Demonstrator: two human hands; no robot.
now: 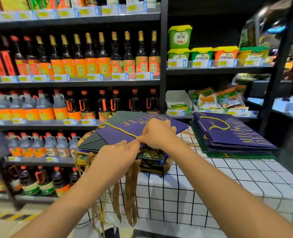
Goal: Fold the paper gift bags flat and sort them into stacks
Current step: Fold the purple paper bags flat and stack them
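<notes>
**Flattening a purple bag on the left pile**

Pressing down on the purple gift bag (138, 129), the right hand (156, 133) pinches its near edge by the gold cord, and the left hand (120, 152) grips that edge too. Looks like mid-fold. Next it probably goes onto the sorted stack (231, 134) further right on the checked surface (228, 177), edges squared up.

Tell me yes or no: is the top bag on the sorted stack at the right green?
No, the top bag on the right stack is purple with gold lettering and a gold cord; green bags show only at the stack's bottom.
</notes>
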